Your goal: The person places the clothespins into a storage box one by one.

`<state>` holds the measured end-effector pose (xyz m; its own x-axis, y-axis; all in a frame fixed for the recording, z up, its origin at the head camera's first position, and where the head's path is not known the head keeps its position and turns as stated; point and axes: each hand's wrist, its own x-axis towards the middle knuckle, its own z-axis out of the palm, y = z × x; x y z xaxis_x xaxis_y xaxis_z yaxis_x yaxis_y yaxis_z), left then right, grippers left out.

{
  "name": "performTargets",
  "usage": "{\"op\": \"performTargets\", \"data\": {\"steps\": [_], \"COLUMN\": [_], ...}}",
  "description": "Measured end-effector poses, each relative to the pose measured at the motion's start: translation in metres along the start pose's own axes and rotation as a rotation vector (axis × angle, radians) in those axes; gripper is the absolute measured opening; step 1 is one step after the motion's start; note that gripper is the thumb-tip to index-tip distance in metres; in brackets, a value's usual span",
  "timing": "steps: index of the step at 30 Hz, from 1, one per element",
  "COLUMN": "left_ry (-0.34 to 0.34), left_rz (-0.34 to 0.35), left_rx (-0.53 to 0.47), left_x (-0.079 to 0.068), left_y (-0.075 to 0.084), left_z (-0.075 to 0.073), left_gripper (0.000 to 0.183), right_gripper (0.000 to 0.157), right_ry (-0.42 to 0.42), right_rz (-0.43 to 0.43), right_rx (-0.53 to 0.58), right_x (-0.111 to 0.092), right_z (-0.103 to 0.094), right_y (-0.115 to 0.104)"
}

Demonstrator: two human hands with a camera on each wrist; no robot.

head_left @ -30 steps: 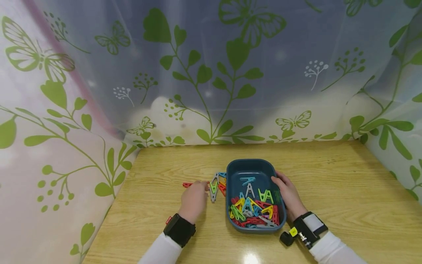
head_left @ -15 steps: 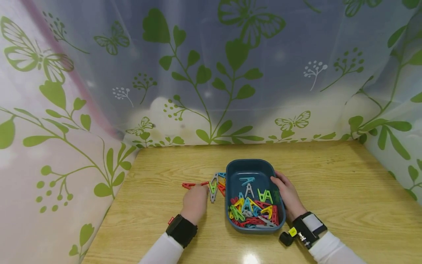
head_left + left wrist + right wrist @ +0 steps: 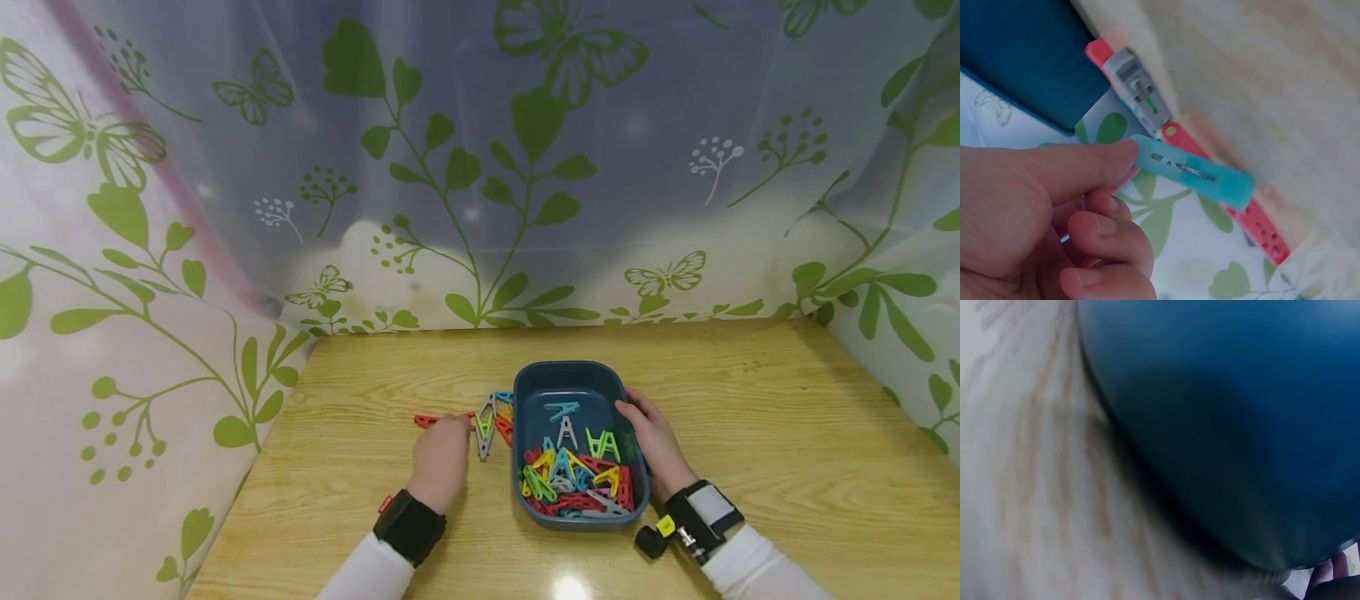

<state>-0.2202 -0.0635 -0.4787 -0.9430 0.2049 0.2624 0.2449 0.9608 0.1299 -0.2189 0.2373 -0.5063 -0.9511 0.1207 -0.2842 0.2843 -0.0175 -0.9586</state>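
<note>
In the left wrist view, my left hand pinches one end of a turquoise clothespin between thumb and finger. Behind it lies a red clothespin, with a grey clothespin beyond. From the head view, the same left hand is low over the table left of the basin and hides the turquoise clothespin. My right hand holds the right side of a dark blue plastic basin, its thumb at the rim. Many coloured clothespins lie heaped inside, mostly in the near half.
Left of the basin, several clothespins lie on the wooden table, among them a green one over a grey one and a red one. A patterned curtain encloses the table at the back and sides.
My left hand has shifted slightly among the loose clothespins, with its fingers drawn in. The right hand and the basin have stayed in place.
</note>
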Motion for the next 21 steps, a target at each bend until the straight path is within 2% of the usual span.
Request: {"op": "performTargets", "data": {"steps": [7, 10, 13, 17, 21], "left_ry": [0.083, 0.142, 0.193, 0.249, 0.302], "left_rz": [0.018, 0.032, 0.061, 0.149, 0.277], "left_rx": [-0.018, -0.066, -0.121, -0.204, -0.269], "left_x": [-0.001, -0.002, -0.004, -0.008, -0.014], "left_y": [0.003, 0.005, 0.011, 0.023, 0.036], "left_z": [-0.018, -0.027, -0.038, -0.052, -0.056], "left_gripper": [0.011, 0.015, 0.011, 0.006, 0.007], "right_gripper": [0.065, 0.065, 0.066, 0.065, 0.065], "right_ry": [0.001, -0.002, -0.004, -0.002, 0.003], "right_rz": [-0.001, -0.002, -0.002, -0.001, 0.001], "right_rx": [0.013, 0.018, 0.022, 0.014, 0.007], "right_x": [0.001, 0.001, 0.001, 0.001, 0.001], "right_z": [0.0, 0.0, 0.0, 0.0, 0.0], "right_y": [0.001, 0.001, 0.002, 0.002, 0.001]}}
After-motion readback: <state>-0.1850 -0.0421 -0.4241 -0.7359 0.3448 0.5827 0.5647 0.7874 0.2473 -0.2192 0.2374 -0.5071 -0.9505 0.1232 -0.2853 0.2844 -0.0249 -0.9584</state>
